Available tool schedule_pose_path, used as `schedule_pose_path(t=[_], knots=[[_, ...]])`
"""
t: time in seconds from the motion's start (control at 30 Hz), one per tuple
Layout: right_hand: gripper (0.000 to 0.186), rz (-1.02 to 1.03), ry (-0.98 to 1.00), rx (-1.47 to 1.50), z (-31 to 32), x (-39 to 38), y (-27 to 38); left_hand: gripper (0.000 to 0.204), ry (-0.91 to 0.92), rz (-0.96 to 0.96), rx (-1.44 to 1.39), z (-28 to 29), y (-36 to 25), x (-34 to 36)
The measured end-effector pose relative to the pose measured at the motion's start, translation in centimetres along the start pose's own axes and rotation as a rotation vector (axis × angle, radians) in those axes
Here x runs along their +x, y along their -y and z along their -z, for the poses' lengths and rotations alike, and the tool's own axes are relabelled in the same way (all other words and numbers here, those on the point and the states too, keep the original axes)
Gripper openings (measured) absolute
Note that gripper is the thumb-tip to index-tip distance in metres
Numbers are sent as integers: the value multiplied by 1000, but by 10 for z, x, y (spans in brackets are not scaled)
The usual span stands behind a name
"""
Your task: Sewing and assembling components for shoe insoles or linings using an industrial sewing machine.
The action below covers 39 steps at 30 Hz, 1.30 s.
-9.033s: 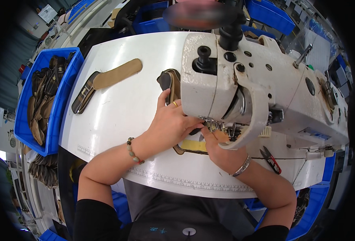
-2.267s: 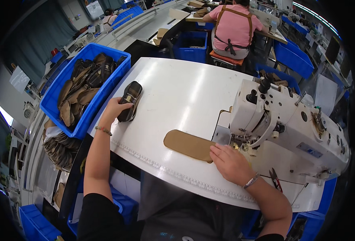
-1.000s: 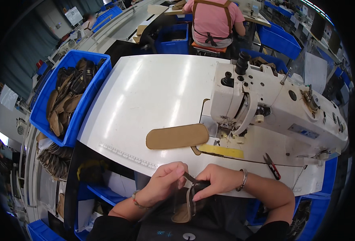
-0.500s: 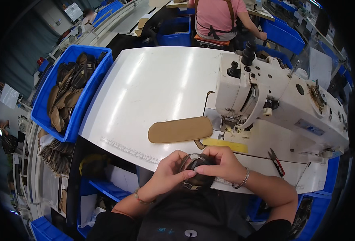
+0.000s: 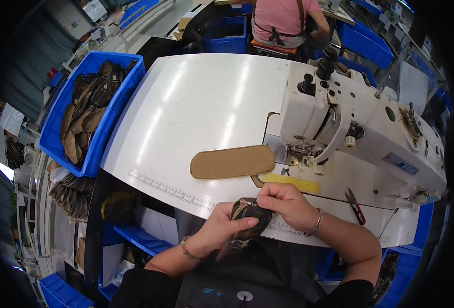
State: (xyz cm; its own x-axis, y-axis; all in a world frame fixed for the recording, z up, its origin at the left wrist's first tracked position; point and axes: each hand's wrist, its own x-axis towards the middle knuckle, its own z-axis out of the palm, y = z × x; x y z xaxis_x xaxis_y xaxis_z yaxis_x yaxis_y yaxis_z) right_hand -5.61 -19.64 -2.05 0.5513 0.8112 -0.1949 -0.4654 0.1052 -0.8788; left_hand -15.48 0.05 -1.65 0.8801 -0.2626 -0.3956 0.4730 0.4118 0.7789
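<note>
Over my lap at the table's front edge, my left hand [image 5: 227, 226] grips a dark plaid fabric piece [image 5: 248, 231] with a zipper along it, thumb lying across it. My right hand [image 5: 283, 203] pinches the same piece at its upper right, by the metal end of the zipper. A flat tan oblong piece [image 5: 229, 161] lies on the white table just beyond my hands. To its right stands a white sewing machine [image 5: 365, 131], with a yellow strip [image 5: 296, 183] below its needle area. Red-handled snips [image 5: 355, 208] lie to the right of my right hand.
A blue bin [image 5: 50, 136] full of brown and dark fabric pieces adjoins the white table [image 5: 186, 102] on the left, above a stack of dark pieces [image 5: 68, 195]. A co-worker in pink [image 5: 278, 23] sits beyond the table with their back to me, among more blue bins [image 5: 365, 43].
In the last second both hands have raised the dark piece and turned it; my right hand has shifted to its upper end. Earlier, my hands were at the needle and on the table.
</note>
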Motion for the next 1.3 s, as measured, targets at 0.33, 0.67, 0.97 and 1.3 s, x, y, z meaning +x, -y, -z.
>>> schedule_pose_path(t=[0.33, 0.67, 0.97, 1.3], knots=[[14, 32, -25, -91, -1, 0, -1, 20, 54, -98, 156, 7, -4, -4], [14, -39, 53, -45, -22, -12, -1, 18, -162, -460, 758, 12, -11, -22], [16, 45, -37, -130, -31, -14, -9, 12, -199, -254, 195, -3, -3, -18], [16, 565, -337, -1327, 4, 3, -2, 12, -17, -472, 1280, -24, -116, -6]])
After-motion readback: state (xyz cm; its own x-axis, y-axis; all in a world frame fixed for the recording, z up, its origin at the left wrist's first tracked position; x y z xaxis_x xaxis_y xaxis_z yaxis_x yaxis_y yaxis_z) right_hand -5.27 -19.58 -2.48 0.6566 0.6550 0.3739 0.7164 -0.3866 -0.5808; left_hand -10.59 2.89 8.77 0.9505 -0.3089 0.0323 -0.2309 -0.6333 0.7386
